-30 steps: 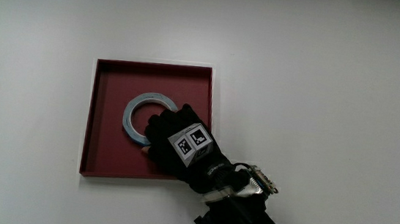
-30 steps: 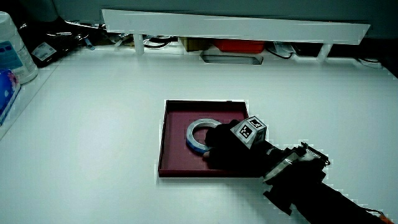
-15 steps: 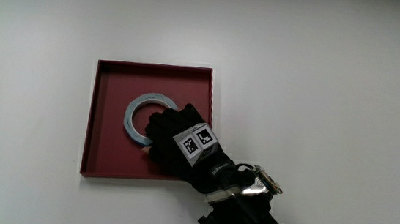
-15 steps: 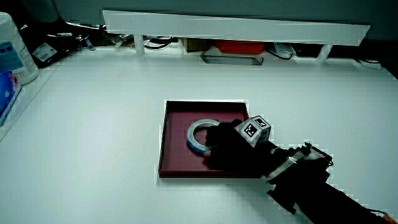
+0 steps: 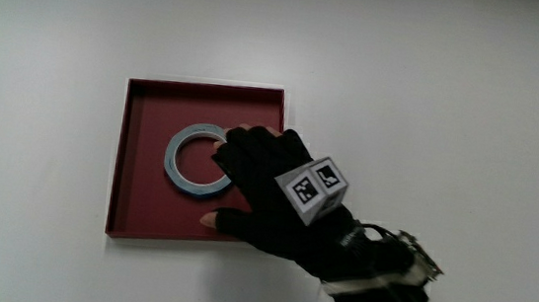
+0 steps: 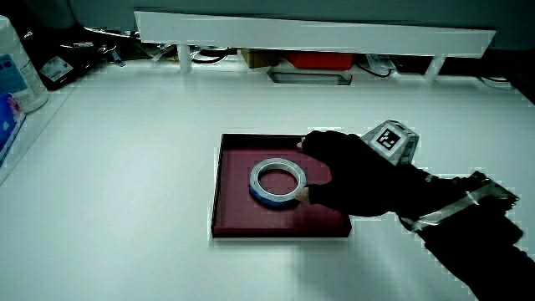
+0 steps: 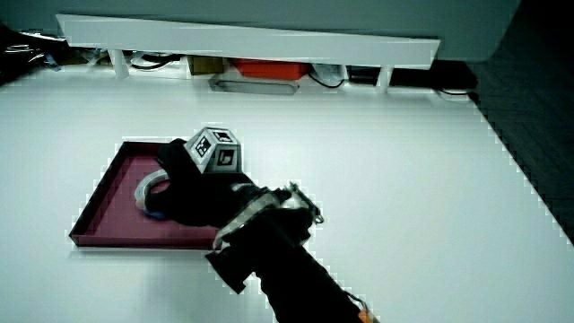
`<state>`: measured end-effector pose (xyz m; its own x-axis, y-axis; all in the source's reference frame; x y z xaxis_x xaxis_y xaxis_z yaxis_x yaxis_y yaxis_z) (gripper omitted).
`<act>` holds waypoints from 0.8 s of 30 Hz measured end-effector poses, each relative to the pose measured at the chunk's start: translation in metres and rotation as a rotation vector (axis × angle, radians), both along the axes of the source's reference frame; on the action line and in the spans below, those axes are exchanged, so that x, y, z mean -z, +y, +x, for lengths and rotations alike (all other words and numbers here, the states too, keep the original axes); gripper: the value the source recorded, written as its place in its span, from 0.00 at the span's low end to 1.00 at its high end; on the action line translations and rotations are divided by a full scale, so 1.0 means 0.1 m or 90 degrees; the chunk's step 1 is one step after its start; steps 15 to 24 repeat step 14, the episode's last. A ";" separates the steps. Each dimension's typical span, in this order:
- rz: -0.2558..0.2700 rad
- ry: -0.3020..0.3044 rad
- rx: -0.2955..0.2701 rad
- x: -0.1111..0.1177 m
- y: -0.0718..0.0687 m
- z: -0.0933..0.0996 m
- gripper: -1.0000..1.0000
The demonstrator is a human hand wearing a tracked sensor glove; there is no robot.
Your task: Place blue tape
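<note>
Hovering over the shallow square dark-red tray (image 5: 135, 158), the black-gloved hand (image 5: 271, 191) has its fingers loosely spread and nothing in them. In the main view the fingertips (image 5: 233, 150) reach over the edge of the flat blue ring of tape (image 5: 192, 160); whether they actually brush it is hard to judge from above, but in a side view the hand (image 6: 355, 176) sits just beside the ring (image 6: 276, 182) with a bare thumb tip close to its rim, and the tape looks free of any grasp. The ring lies flat on the tray floor, roughly mid-tray, partly hidden by the glove in a side view (image 7: 148, 190).

Compared with a second ago, the hand has lifted and opened: back then it lay low across the ring with the fingers curled on it; now the small patterned cube (image 5: 313, 188) on its back rides higher and nearer the tray's edge, and more of the ring shows. Tape and tray sit where they were on the white table (image 5: 472, 111).
</note>
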<state>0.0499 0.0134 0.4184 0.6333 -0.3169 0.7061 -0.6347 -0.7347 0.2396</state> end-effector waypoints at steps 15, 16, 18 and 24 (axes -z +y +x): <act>-0.025 0.070 0.020 0.48 0.17 0.54 0.00; -0.025 0.070 0.020 0.48 0.17 0.54 0.00; -0.025 0.070 0.020 0.48 0.17 0.54 0.00; -0.025 0.070 0.020 0.48 0.17 0.54 0.00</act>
